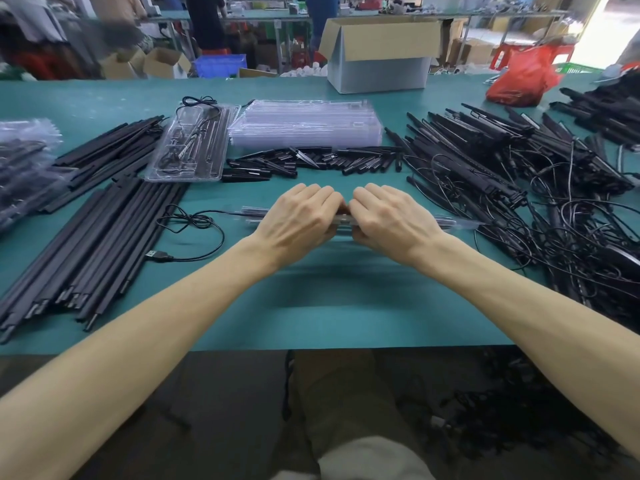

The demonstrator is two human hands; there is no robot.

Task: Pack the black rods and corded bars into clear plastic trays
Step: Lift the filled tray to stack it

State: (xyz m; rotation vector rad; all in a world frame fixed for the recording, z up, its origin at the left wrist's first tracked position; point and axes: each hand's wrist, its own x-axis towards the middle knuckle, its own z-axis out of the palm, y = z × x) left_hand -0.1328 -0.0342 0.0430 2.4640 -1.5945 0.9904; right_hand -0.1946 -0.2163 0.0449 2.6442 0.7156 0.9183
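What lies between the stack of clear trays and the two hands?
In the head view, a row of short black pieces lies there, then bare green mat.

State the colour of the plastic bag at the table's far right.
The plastic bag is red; the head view shows it.

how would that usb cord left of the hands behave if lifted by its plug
Probably floppy: the cord lies in loose loops on the table. Likely light, being so thin. Its far end seems to run toward the clear tray, so it may snag.
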